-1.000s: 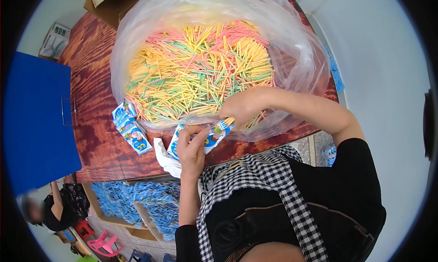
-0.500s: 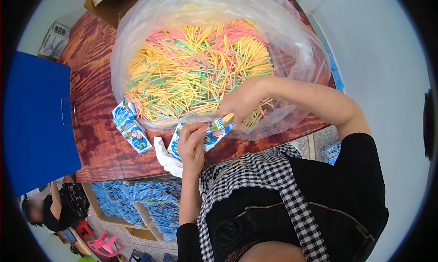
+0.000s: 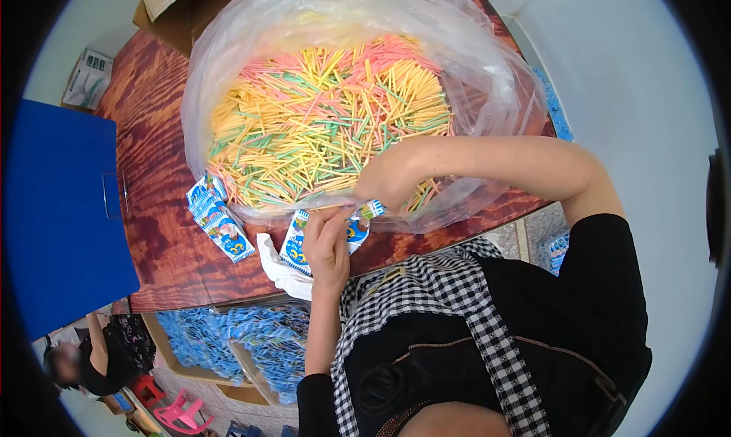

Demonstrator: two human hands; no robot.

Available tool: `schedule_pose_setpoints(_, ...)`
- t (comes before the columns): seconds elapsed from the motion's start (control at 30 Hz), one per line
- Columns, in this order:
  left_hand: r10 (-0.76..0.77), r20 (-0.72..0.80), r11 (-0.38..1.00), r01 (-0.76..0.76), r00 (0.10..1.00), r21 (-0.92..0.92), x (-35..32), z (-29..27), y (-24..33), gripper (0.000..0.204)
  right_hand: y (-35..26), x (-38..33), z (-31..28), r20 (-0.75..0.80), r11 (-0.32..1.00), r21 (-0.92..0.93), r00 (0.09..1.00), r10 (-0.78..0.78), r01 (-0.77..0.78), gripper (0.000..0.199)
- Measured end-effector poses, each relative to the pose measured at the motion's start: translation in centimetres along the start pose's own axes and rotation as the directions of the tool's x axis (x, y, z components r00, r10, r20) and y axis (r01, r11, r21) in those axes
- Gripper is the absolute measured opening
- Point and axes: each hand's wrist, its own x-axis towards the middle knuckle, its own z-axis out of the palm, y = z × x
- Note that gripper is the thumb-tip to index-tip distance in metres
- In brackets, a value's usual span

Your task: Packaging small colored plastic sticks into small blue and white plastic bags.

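Observation:
A large clear plastic bag (image 3: 487, 64) lies wide open on the table, full of thin candy sticks (image 3: 304, 125) in yellow, orange, pink and green. At its near edge my left hand (image 3: 327, 243) is closed around small blue-and-white packets (image 3: 295, 247). The end of one packet (image 3: 371, 209) sticks out past its fingers towards the right. My right hand (image 3: 388, 177) is bent down over the near right of the sticks, close to that packet end. Its fingers are hidden behind the wrist, so what they hold does not show.
More filled packets (image 3: 221, 224) lie overlapping left of the bag, and a crumpled white cloth (image 3: 283, 273) rests by my left wrist. A cardboard box (image 3: 175, 18) stands far left on the table (image 3: 160, 155). Boxes of blue wrappers (image 3: 198, 342) sit below. Another person (image 3: 103, 353) is at lower left.
My right hand has shifted slightly left, nearer the packet. The sticks that poked out of the packet end no longer show. My left hand still grips the packets.

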Motion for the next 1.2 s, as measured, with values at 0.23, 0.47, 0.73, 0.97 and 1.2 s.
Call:
schedule_pose_setpoints(0.23, -0.255, -0.116, 0.94, 0.217, 0.96, -0.263, -0.9, 0.5, -1.5, 0.017, -1.6, -2.5, -3.5, -0.272, 0.956, 0.264, 0.961, -0.054, 0.128, 0.039)
schedule_pose_setpoints(0.47, -0.472, -0.132, 0.576, 0.192, 0.872, -0.795, 0.1, 2.3, -1.5, 0.019, -4.1, -0.3, -2.0, -0.535, 0.998, -0.06, 0.843, -0.062, 0.035, 0.028)
schedule_pose_setpoints(0.73, -0.532, -0.044, 0.386, 0.196, 0.846, -0.901, -0.4, 1.7, -1.8, 0.021, -2.3, -0.4, 0.6, -0.824, 0.671, 0.523, 0.512, 0.241, 0.526, 0.01)
schedule_pose_setpoints(0.97, -0.539, 0.043, 0.413, 0.308, 0.841, -0.857, -0.2, 1.1, -1.5, 0.023, -3.2, 0.7, 2.9, -0.87, 0.577, 0.491, 0.399, 0.29, 0.652, 0.011)
schedule_pose_setpoints(1.2, -0.628, 0.031, 0.127, 0.141, 0.778, -0.982, 0.3, 1.0, -0.4, 0.012, -4.7, 0.7, 3.9, -0.966, 0.904, 0.072, 0.254, -0.042, 0.42, 0.02)
